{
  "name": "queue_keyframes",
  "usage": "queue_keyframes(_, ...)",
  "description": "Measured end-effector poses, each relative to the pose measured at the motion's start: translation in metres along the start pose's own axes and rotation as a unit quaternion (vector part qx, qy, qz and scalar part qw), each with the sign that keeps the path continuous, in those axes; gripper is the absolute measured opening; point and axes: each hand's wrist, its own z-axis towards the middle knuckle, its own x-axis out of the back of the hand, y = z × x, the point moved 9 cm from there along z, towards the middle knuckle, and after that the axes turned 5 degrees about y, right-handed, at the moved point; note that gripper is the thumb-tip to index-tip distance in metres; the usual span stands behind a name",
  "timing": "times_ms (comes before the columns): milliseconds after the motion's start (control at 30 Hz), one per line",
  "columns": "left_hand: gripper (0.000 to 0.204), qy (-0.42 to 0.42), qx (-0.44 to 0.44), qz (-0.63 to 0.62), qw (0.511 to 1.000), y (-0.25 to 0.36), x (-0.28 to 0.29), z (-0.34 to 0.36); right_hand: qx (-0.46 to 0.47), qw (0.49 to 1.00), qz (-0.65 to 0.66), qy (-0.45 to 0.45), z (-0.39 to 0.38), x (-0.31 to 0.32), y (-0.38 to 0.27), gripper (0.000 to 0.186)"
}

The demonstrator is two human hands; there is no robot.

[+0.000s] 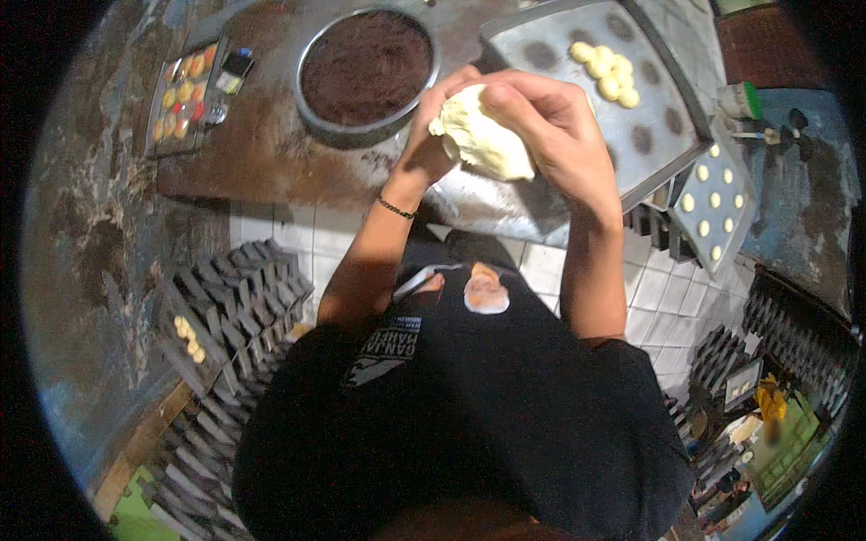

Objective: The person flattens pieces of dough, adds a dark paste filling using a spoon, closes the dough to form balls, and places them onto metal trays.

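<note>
Above the table's front edge, both hands hold a lump of pale yellow dough (487, 140). My left hand (433, 122) wraps its far left side, with the fingers partly hidden behind the dough. My right hand (564, 126) grips it from the right, thumb pressed on top. Just beyond my left hand stands a round metal bowl (301, 90) filled with dark brown, crumbly filling (368, 65). A metal baking tray (586, 99) lies beyond my right hand, carrying a cluster of small pale dough balls (606, 72).
At far left on the brown table (253, 171) lies a flat box of round colourful pastries (185, 95), beside a small dark item (238, 63). To the right, another tray (713, 203) bears spaced dough pieces. Stacked dark trays (239, 307) stand at lower left.
</note>
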Motion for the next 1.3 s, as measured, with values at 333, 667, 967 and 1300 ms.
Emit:
queue_keyframes(333, 0.047, 0.147, 0.14, 0.109, 0.973, -0.039, 0.179, -0.08, -0.226, 0.8, -0.551, -0.069, -0.05, -0.022, 0.402, 0.059)
queue_keyframes(667, 0.026, 0.287, 0.277, -0.013, 0.917, -0.056, 0.354, -0.123, -0.038, 0.887, -0.46, -0.004, 0.0, -0.042, 0.333, 0.018)
queue_keyframes(967, 0.025, 0.224, 0.293, -0.091, 0.925, -0.061, 0.354, -0.087, 0.095, 0.647, -0.751, -0.088, 0.167, -0.02, 0.251, 0.032)
queue_keyframes(1300, 0.035, 0.227, 0.331, -0.086, 0.912, -0.062, 0.366, -0.083, 0.094, 0.549, -0.77, -0.311, 0.2, -0.039, 0.3, 0.028)
